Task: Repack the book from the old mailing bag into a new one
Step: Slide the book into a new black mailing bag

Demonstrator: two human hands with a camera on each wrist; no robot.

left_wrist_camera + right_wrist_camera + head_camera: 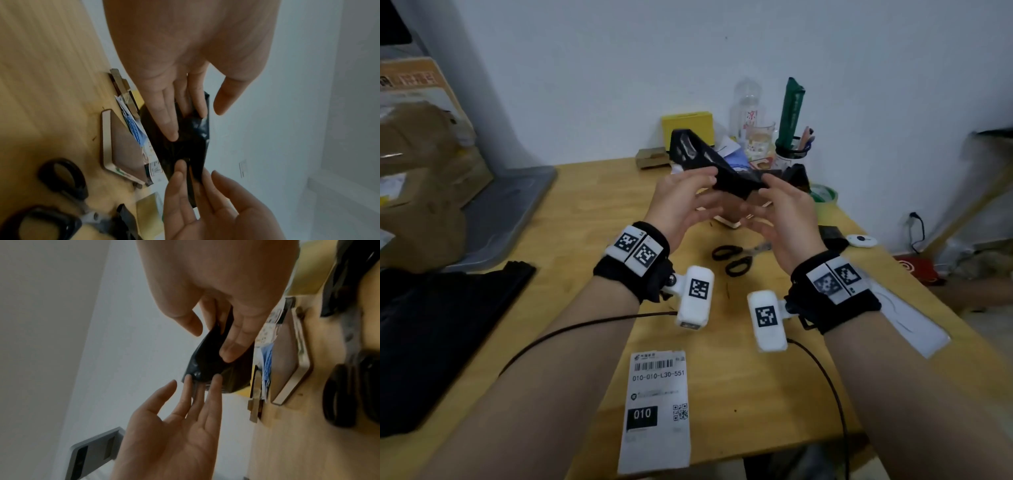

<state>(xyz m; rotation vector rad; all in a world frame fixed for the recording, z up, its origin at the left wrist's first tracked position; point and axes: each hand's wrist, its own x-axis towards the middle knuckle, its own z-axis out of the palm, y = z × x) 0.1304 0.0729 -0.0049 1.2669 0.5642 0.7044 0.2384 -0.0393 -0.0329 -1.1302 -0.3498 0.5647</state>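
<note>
I hold a black mailing bag (698,156) in the air over the table's far half. My right hand (774,209) pinches its right end; in the right wrist view the bag (207,360) runs up between thumb and fingers (232,345). My left hand (685,195) touches the left part with straight fingers (213,386), the thumb slightly apart from the bag. In the left wrist view the bag (191,141) hangs between both hands. The book (731,224), brown with cream edges, lies flat on the table under my hands, also seen as the book (123,146) and the book (287,353).
Black-handled scissors (732,260) lie just nearer than the book. A shipping label (657,407) sits at the front edge, and a stack of black bags (431,342) lies at the left. A white strip (907,318) lies right. A yellow box (688,126), bottle, pen cup and green tape roll (823,195) crowd the back.
</note>
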